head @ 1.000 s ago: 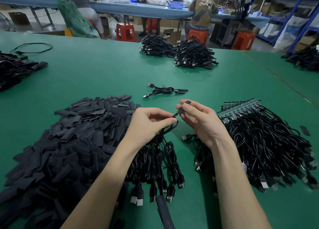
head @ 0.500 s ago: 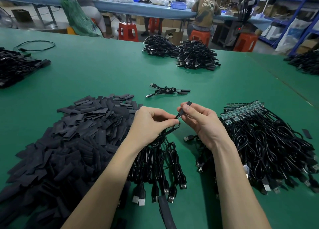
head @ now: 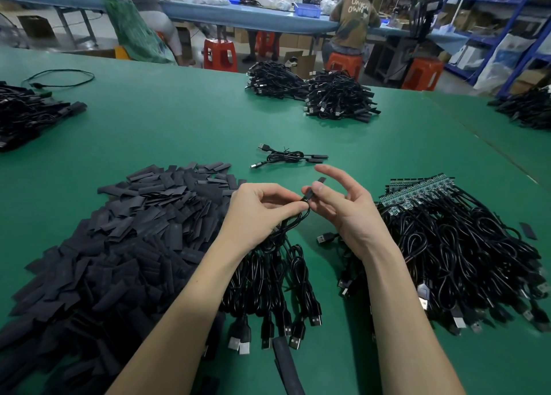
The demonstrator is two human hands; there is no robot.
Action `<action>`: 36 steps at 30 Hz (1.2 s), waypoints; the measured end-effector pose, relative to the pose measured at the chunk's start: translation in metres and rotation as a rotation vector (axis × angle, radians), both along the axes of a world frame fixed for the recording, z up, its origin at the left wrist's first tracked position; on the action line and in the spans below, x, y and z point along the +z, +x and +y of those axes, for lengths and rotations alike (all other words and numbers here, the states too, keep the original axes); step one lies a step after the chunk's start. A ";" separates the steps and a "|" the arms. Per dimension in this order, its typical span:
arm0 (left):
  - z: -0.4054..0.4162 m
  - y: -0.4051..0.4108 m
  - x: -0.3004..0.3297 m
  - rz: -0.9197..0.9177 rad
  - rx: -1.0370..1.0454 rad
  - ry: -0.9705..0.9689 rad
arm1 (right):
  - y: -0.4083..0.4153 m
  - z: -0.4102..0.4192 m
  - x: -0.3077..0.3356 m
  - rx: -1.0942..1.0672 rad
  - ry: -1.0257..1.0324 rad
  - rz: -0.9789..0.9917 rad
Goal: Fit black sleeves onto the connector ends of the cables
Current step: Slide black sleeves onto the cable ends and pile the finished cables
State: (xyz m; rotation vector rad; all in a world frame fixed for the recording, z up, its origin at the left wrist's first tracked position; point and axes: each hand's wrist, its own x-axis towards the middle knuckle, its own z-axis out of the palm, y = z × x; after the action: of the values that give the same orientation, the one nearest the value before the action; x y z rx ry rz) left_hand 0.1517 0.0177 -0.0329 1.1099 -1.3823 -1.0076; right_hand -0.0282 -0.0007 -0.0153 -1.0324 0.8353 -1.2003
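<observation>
My left hand pinches a black cable just below its connector end, and a bundle of black cables hangs from that grip down to the table. My right hand pinches a black sleeve on that connector end between thumb and a finger, with the other fingers spread. A large heap of flat black sleeves lies to the left. A pile of cables with small green circuit boards lies to the right.
A single finished cable lies on the green table just beyond my hands. More cable heaps sit at the far centre, far left and far right. One loose sleeve lies near the front edge. People work at a blue bench behind.
My right hand's fingers have spread apart, and it now holds the sleeve with only thumb and a finger. The left hand keeps its pinch on the cable.
</observation>
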 end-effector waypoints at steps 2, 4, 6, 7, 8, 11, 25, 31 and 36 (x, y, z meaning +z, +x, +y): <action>0.000 0.001 -0.002 -0.015 0.007 0.014 | 0.004 0.000 -0.003 -0.048 -0.064 0.085; 0.000 0.001 -0.003 -0.025 0.020 0.021 | 0.008 0.001 -0.005 -0.095 -0.099 0.124; -0.001 0.001 -0.004 -0.022 0.025 0.029 | 0.010 0.000 -0.008 -0.120 -0.099 0.110; -0.001 0.001 -0.004 -0.022 0.025 0.035 | 0.010 0.000 -0.008 -0.125 -0.095 0.101; -0.001 0.001 -0.005 -0.023 0.026 0.044 | 0.010 0.000 -0.009 -0.128 -0.090 0.098; -0.002 0.002 -0.006 -0.034 0.045 0.063 | 0.011 -0.001 -0.011 -0.126 -0.069 0.090; 0.001 0.000 -0.004 -0.063 0.098 0.029 | 0.016 0.000 -0.013 -0.074 0.018 0.055; -0.001 -0.002 0.001 -0.208 0.040 0.127 | 0.015 -0.005 -0.001 -0.285 0.047 -0.132; 0.000 -0.002 0.002 -0.283 -0.017 0.074 | 0.005 -0.007 0.002 -0.421 0.036 -0.179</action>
State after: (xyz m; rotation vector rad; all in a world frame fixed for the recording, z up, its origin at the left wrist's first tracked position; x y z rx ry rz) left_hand 0.1495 0.0180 -0.0304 1.3370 -1.5906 -0.9459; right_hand -0.0236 -0.0082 -0.0135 -0.7238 0.9561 -1.6006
